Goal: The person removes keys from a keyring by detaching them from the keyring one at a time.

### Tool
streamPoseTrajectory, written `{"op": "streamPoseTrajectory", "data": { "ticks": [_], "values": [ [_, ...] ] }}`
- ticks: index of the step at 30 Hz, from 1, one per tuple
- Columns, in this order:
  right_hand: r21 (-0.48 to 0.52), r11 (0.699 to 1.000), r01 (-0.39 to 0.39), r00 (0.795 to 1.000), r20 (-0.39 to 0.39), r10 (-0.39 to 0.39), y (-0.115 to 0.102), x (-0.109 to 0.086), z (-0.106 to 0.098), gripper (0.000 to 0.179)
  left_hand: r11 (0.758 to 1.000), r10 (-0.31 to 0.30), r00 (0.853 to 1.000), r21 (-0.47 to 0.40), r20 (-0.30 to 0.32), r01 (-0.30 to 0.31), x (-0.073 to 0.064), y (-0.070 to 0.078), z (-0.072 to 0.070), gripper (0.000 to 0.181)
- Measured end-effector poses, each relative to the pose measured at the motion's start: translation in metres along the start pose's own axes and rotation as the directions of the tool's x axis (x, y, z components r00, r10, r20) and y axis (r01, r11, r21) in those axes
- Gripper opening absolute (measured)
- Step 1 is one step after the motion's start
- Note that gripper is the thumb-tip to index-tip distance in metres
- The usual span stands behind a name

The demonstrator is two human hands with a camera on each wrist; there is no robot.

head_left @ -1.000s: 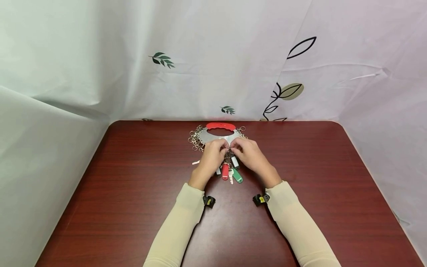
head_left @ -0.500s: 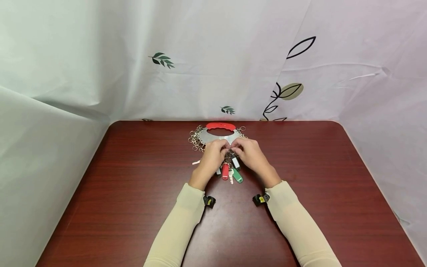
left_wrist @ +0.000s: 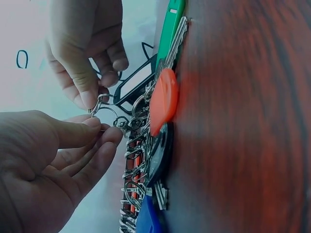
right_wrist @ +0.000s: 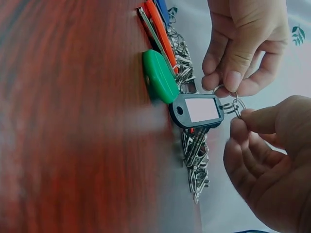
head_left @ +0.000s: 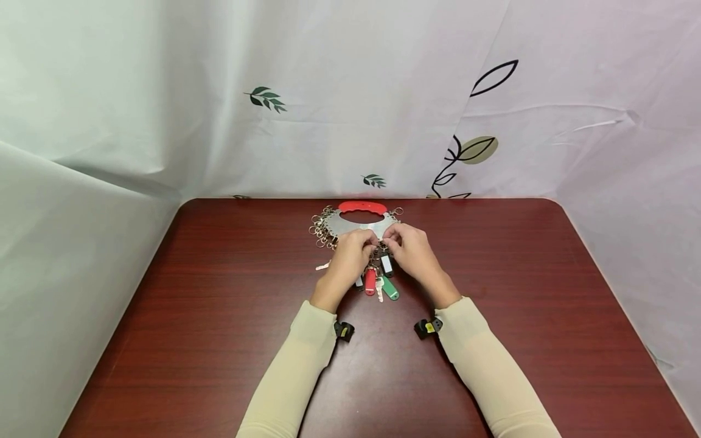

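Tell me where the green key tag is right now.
In the head view, the green tag is just below the black tag near the right hand, with a key and then the red tag to its left.

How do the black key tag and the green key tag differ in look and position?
In the right wrist view, the black tag shows a white label, the green tag none. In the head view, the black tag is nearer the right hand than the green tag. Both have rounded ends.
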State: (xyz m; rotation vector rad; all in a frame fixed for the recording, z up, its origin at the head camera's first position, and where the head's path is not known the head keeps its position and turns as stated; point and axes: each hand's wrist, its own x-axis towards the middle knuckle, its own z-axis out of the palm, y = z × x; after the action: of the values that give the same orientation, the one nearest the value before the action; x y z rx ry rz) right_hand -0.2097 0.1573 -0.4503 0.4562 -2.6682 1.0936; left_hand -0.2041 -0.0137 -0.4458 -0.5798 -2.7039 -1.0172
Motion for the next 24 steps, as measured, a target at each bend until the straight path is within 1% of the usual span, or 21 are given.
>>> {"op": "streamPoseTrajectory", "data": {
  "ticks": [3,6,10,17,20,24],
  "values": [
    [-0.001,1.000,-0.017,0.999,0.028,0.017,0.0002,0.0002,-0.0002,0.004,1.000,-0.005,1.000,-0.003,0.000,0.005,-0.0002,0.0008,-0.0008,0.008],
    [-0.021,1.000,-0.003,0.998,0.059,0.004,0.0011,0.0004,-0.0002,0.009,1.000,-0.005,1.000,0.003,0.001,0.005,-0.0008,0.0014,-0.0012,0.010],
    [-0.055,0.998,0.039,0.995,0.091,-0.033,0.0023,0.0007,-0.0002,0.014,1.000,0.000,1.000,0.002,-0.011,0.000,-0.0013,0.0016,-0.0010,0.011],
    [-0.062,0.995,0.082,0.990,0.121,-0.074,0.0010,0.0012,-0.0010,0.007,1.000,-0.007,1.000,0.003,-0.018,0.007,-0.0019,0.0012,-0.0005,0.010],
    [-0.076,0.991,0.113,0.987,0.124,-0.103,0.0015,0.0011,-0.0016,0.005,1.000,-0.002,1.000,0.007,-0.019,0.002,-0.0021,0.0011,-0.0003,0.010],
    [-0.088,0.981,0.173,0.980,0.113,-0.162,0.0026,0.0008,-0.0023,0.005,1.000,0.004,1.000,0.010,-0.014,-0.004,-0.0018,0.0009,-0.0001,0.009]
  ]
}}
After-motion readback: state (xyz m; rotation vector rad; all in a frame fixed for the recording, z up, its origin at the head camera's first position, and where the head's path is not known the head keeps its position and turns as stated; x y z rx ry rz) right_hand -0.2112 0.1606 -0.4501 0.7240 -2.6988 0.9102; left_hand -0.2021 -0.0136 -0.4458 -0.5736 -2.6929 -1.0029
